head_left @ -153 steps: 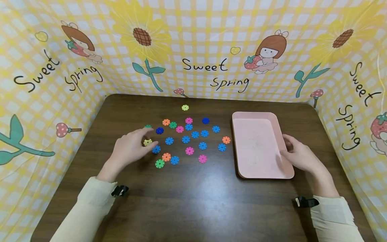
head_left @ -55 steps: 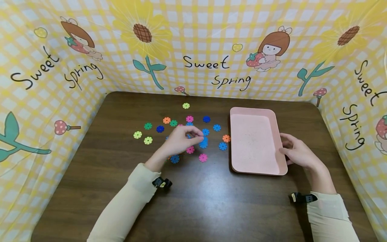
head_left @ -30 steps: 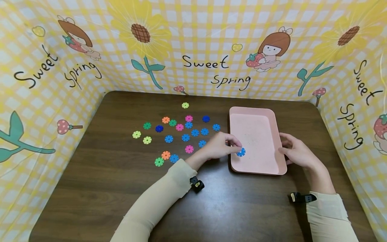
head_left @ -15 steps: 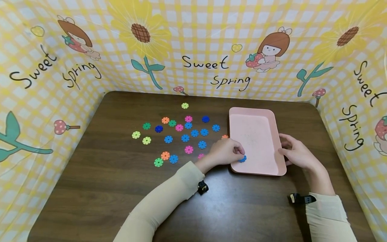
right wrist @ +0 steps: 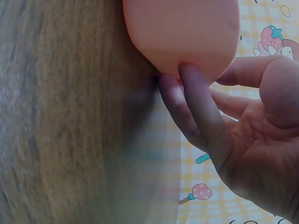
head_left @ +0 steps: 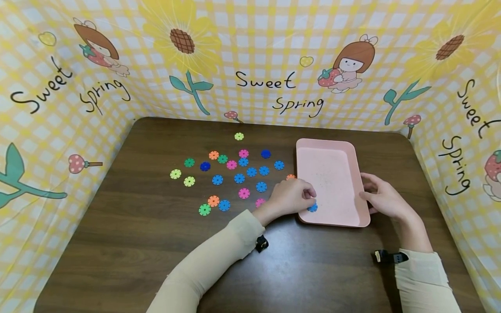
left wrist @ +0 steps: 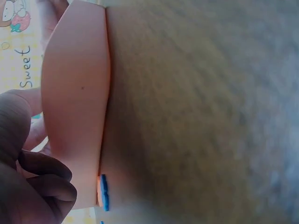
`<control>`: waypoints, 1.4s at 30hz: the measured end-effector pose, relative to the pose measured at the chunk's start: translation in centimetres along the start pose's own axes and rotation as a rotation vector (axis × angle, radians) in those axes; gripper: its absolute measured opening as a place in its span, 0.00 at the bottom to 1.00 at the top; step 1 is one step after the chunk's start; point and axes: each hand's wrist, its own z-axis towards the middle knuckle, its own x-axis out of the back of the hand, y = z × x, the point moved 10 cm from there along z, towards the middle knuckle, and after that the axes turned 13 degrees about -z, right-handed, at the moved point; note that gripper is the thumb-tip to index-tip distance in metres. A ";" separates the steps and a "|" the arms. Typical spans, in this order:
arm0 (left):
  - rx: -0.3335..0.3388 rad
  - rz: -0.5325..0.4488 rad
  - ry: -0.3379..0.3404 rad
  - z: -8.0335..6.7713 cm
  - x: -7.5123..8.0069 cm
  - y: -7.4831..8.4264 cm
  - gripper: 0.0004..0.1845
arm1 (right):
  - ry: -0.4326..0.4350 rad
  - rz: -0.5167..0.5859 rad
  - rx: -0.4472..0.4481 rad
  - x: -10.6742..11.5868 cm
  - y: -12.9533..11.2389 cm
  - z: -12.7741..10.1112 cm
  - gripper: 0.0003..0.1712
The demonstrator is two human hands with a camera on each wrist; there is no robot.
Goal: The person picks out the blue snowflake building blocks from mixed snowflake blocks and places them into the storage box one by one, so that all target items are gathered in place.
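Note:
My left hand hovers over the near left corner of the pink tray, fingers curled. A blue flower-shaped disc lies on the tray floor just below its fingertips. In the left wrist view the curled fingers show nothing between them, beside the tray's outer wall. My right hand holds the tray's right rim. In the right wrist view its fingers press against the tray's wall.
Several coloured discs in blue, pink, orange, green and yellow lie scattered on the dark wooden table left of the tray. An orange and a blue disc lie against the tray's left side. Yellow checked cloth walls three sides.
My left hand picked a blue disc from the scatter and carried it right into the tray. Over the last half second the disc dropped below the fingertips. My right hand stayed at the rim.

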 end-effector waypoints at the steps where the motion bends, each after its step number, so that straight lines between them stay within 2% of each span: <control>1: -0.005 -0.007 0.007 -0.1 0.2 0.1 0.03 | -0.002 0.002 -0.002 0.0 0.0 0.0 0.40; 5: -0.043 -0.037 0.045 -1.0 1.7 0.3 0.04 | -0.003 0.017 -0.003 -0.1 0.1 0.1 0.40; 10: -0.089 -0.092 0.097 -3.2 4.1 -0.2 0.06 | -0.007 0.017 0.001 -0.1 0.0 0.0 0.40; 18: -0.061 -0.081 0.164 -7.1 7.8 -2.0 0.09 | -0.010 0.014 0.008 0.1 -0.1 -0.1 0.40; 28: 0.039 -0.030 0.235 -12.2 12.3 -5.9 0.11 | -0.012 0.007 -0.001 -0.1 0.0 -0.1 0.40; 34: 0.105 0.013 0.266 -14.6 14.8 -8.2 0.11 | -0.014 0.012 -0.001 0.0 0.0 -0.1 0.40; 38: 0.153 0.045 0.250 -15.6 15.5 -9.7 0.14 | -0.015 0.008 0.000 0.0 0.0 0.0 0.40; 42: 0.184 0.082 0.213 -16.4 15.5 -10.6 0.18 | -0.018 0.009 -0.001 -0.1 0.1 0.0 0.40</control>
